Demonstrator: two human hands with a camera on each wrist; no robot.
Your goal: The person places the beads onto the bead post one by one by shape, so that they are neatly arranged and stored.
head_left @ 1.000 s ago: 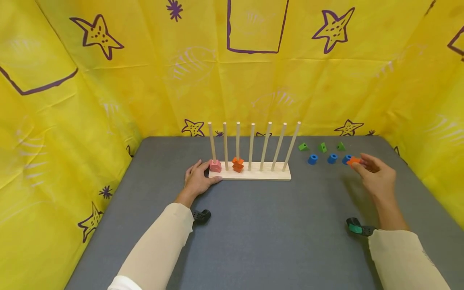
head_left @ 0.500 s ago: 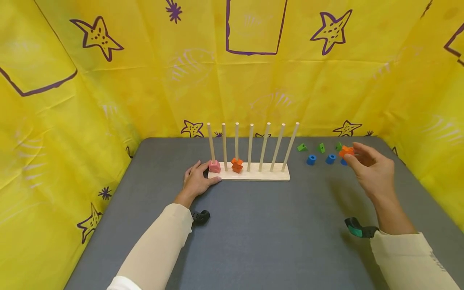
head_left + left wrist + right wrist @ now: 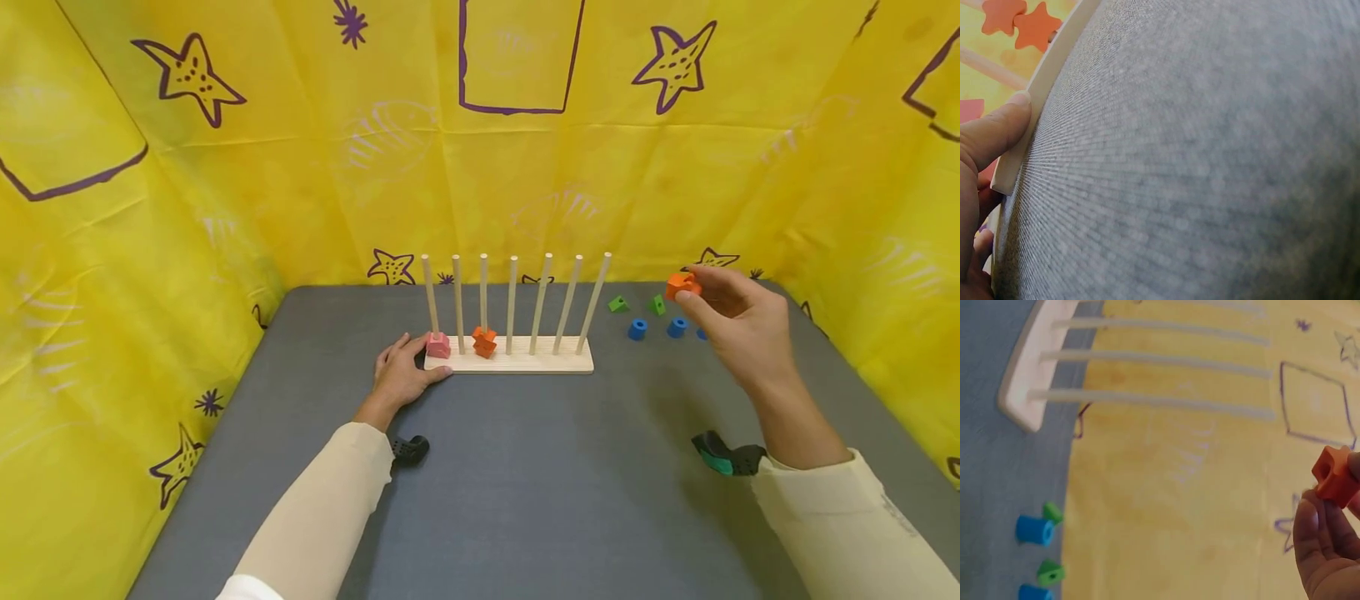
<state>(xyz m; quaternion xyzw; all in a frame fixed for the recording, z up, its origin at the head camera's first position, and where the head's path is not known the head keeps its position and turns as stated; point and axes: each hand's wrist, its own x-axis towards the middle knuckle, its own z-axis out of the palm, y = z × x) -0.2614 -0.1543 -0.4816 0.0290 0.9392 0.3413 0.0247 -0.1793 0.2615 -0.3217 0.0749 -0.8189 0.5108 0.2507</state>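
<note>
The right hand [image 3: 746, 337] masks part of 1 blue cylinder [image 3: 701, 334] in the head view, left wrist's frame crops the left hand [image 3: 988, 140], grey tabletop [image 3: 1179, 156] blurred!

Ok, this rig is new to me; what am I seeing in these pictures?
There is no machine: a person works with two bare hands. The head picture looks forward and down from a head-worn camera; the wrist pictures show each hand's work from its wrist. The left hand grips the left end of a pale wooden board with seven upright round pegs. On it, a pink blocky shape sits at the leftmost peg, and two orange star-shaped blocks at the third. The right hand holds another orange star-shaped block above the grey tabletop, off the pegs. To the board's right lie blue cylinders with holes and green triangular blocks; one blue cylinder is partly hidden behind that hand.
</note>
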